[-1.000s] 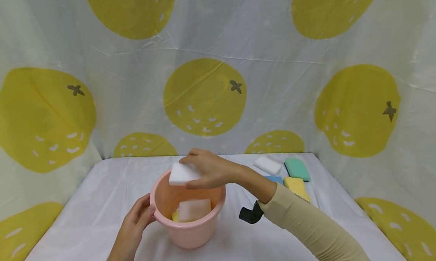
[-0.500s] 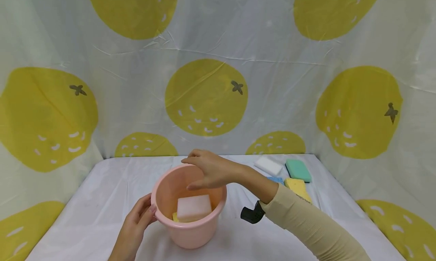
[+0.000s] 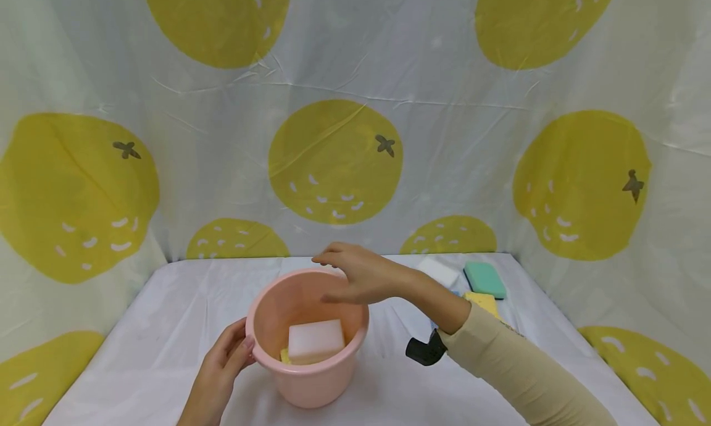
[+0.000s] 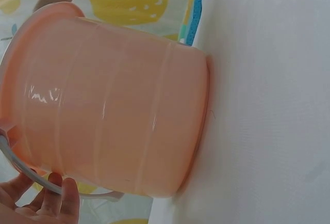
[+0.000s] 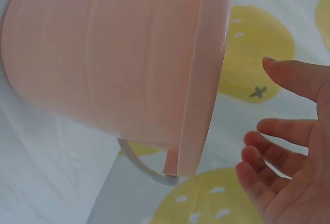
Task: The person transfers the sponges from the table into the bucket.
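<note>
A pink bucket (image 3: 311, 383) stands upright on the white cloth. Inside it lies a white sponge block (image 3: 316, 341), with a corner of something yellow (image 3: 285, 355) showing beside it. My left hand (image 3: 226, 358) grips the bucket's left rim; in the left wrist view its fingers lie by the grey handle (image 4: 41, 180). Over the far right part of the rim hovers my right hand (image 3: 363, 275), fingers apart and nothing between them. The right wrist view shows that hand (image 5: 289, 146) above the bucket's mouth, away from the rim.
Right of the bucket, partly behind my right arm, lie a white sponge block (image 3: 437, 270), a green sponge (image 3: 485, 279), a yellow sponge (image 3: 483, 302) and a bit of blue sponge. A fabric wall printed with yellow fruit (image 3: 336, 160) closes off the back and sides.
My right hand has let a white sponge block drop into the bucket, then shifted slightly right with its fingers spread. The left hand has stayed on the rim.
</note>
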Demonstrator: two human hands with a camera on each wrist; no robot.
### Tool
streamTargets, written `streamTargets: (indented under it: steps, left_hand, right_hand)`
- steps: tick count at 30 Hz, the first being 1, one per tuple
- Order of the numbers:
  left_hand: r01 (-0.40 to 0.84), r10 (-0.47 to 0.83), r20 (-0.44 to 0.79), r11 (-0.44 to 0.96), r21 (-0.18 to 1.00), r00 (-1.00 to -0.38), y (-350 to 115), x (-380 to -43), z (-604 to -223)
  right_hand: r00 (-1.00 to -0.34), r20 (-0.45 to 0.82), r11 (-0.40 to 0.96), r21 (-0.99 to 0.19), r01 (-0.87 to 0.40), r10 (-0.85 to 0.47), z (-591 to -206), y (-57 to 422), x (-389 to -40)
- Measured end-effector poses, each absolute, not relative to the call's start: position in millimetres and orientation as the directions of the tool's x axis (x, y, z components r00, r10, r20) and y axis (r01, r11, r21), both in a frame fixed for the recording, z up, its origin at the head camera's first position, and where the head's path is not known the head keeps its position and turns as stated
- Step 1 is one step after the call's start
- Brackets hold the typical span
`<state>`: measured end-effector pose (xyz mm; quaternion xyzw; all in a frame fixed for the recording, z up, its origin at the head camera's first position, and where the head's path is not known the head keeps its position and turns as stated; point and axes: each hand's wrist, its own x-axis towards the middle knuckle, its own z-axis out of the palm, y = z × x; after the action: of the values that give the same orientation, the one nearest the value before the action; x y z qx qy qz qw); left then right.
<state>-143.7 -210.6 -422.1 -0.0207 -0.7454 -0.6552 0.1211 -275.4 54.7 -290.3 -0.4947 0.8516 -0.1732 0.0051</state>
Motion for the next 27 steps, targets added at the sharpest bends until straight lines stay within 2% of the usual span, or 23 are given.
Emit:
streamTargets:
  steps: [16,27]
  left_hand:
    - [0.187,-0.128,0.206,0.144,0.972,-0.97,-210,-144,-424]
    - [0.234,-0.112,0.252,0.154,0.96,-0.961,-212,-144,-425]
  right_hand:
    - [-0.629,0.138,0.557,-0.347,-0.754,-0.765,-294,97,-282]
    - [-0.648,0.185,0.564,-0.357,-0.744,-0.738,-302,127,-284]
